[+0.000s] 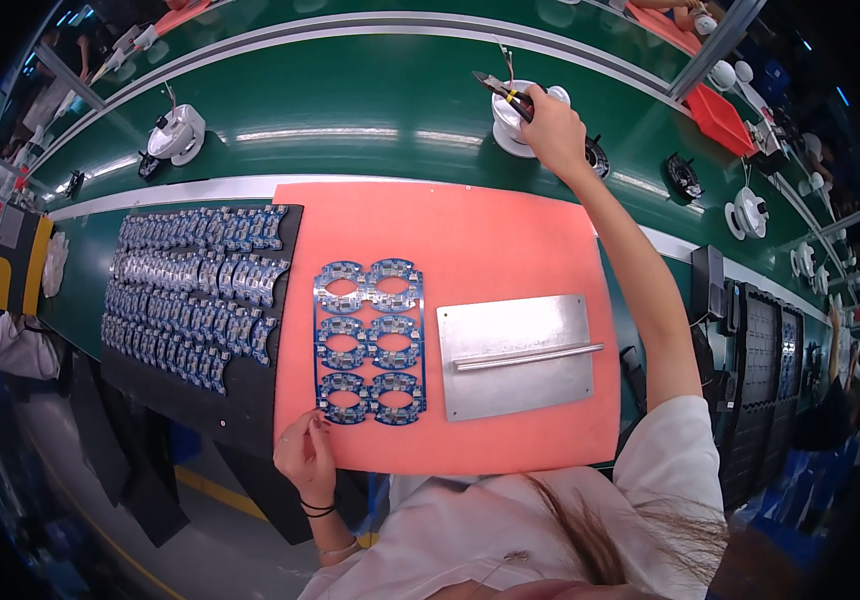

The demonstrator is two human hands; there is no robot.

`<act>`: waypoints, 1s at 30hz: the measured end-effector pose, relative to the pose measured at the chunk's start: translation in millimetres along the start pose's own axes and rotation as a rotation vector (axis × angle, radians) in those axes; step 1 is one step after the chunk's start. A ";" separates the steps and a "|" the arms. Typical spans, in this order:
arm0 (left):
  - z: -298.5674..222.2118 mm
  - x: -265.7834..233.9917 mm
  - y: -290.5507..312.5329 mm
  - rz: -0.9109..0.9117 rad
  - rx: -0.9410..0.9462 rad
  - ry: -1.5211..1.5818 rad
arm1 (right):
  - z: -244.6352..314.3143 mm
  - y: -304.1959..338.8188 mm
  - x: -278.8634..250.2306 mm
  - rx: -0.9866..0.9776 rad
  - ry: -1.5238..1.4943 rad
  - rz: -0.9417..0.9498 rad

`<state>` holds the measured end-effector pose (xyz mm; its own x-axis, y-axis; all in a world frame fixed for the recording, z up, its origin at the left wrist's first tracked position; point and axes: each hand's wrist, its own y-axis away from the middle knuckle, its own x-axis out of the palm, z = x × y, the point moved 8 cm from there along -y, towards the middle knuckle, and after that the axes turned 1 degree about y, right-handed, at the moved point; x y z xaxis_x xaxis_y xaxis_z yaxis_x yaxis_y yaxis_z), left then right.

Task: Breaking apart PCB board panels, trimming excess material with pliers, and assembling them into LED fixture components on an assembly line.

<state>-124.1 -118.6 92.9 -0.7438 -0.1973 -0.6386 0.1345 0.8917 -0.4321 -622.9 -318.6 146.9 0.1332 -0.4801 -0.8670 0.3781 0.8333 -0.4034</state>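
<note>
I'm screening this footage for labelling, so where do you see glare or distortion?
Head view: bright streaks reflect off the green surface; head view: a softer sheen on the metal plate; head view: the upper white rail bows, corners black out; head view: the blue circuit panel shows no strong glare.

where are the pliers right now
In the head view, the pliers are near the top, slightly right of centre, held in the right grip, overlapping the white rounded device on the green surface.

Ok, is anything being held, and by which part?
The right hand holds pliers by the handles. The left hand is at the circuit panel; whether it grips it cannot be told.
</note>
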 end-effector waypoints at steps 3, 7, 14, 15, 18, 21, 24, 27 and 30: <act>1.9 1.5 -0.9 -0.037 -0.045 0.041 | -10.8 1.0 -1.7 -0.002 0.039 -0.039; -1.1 -1.7 -1.5 -0.021 0.008 0.029 | -24.9 7.2 -11.4 0.024 -0.027 -0.038; 2.9 -13.1 7.9 -0.036 -0.032 -0.003 | -10.3 35.9 -40.8 0.036 -0.507 0.045; 4.4 -16.1 10.6 -0.050 -0.040 -0.020 | 10.0 44.7 -43.1 -0.046 -0.561 0.071; 19.9 -33.9 18.3 -0.071 -0.199 -0.129 | 82.4 99.1 -51.1 -0.103 -0.968 0.372; 15.3 -68.3 30.5 -0.293 -0.200 -0.127 | 173.7 163.4 -60.2 -0.289 -1.074 0.664; 4.3 -106.7 47.4 -0.519 -0.293 -0.102 | 249.9 230.6 -56.8 -0.592 -1.132 0.964; -3.8 -133.0 61.8 -0.603 -0.319 -0.114 | 290.8 277.0 -45.1 -0.673 -1.183 1.148; -19.5 -130.7 55.6 -0.575 -0.281 -0.077 | 289.7 275.7 -36.1 -0.594 -1.168 1.007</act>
<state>-32.1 -35.2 164.8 -0.5959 -0.6945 -0.4032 -0.4558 0.7059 -0.5423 -258.1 -151.0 151.7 0.7694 0.5792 -0.2693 -0.6260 0.7676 -0.1374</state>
